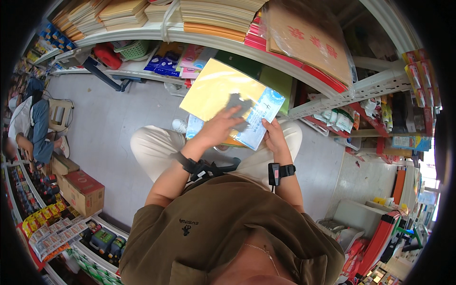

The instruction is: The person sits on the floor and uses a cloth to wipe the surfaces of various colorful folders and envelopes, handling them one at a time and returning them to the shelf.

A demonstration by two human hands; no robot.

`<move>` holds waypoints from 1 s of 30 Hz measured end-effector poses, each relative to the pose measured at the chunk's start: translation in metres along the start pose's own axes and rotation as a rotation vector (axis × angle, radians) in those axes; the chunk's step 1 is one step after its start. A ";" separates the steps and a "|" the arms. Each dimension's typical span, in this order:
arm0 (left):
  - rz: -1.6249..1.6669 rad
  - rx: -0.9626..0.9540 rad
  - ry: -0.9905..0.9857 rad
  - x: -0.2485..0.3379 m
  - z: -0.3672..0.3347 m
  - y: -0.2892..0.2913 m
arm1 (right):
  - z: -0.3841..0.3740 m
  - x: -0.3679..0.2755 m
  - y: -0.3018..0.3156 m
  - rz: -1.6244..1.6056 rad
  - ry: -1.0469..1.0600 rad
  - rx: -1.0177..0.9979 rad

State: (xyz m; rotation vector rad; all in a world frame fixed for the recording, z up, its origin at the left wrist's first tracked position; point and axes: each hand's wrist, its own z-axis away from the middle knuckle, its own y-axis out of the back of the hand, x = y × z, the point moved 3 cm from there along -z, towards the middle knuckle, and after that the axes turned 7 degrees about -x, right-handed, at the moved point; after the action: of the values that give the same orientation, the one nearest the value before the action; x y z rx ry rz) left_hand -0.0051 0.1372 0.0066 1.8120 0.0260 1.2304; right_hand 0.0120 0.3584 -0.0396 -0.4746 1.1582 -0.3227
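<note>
A flat, clear-wrapped pack of yellow paper (216, 90) with a blue-and-white printed strip lies tilted above my lap. My left hand (219, 127) presses a crumpled dark grey cloth (241, 103) against its face; the cloth is slightly smeared by motion. On the pack's lower right edge, by the blue strip, my right hand (274, 135) grips with the thumb on top and the fingers partly hidden beneath. Under the pack, at its lower left, another blue-and-white printed piece (194, 127) peeks out, mostly covered.
Ahead runs a metal shelf (204, 38) stacked with brown envelopes (308, 42). Below it are a green basket (130, 50) and coloured packets (166, 61). A cardboard box (83, 192) stands at the left, where another person (35, 116) sits low. Goods hang at the right.
</note>
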 end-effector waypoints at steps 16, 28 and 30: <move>-0.026 -0.065 0.343 -0.112 0.026 -0.044 | -0.042 0.067 0.056 0.108 -0.412 -0.164; -0.273 -0.293 0.521 -0.144 0.021 -0.102 | -0.082 0.105 0.102 0.803 -0.537 0.051; -0.278 -0.277 0.516 -0.145 0.019 -0.103 | -0.092 0.106 0.120 1.000 -0.563 0.067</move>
State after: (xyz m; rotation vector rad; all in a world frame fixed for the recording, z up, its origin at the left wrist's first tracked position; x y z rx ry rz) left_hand -0.0178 0.1157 -0.1706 1.1752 0.3678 1.3880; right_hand -0.0338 0.3930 -0.2152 0.1137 0.7058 0.6086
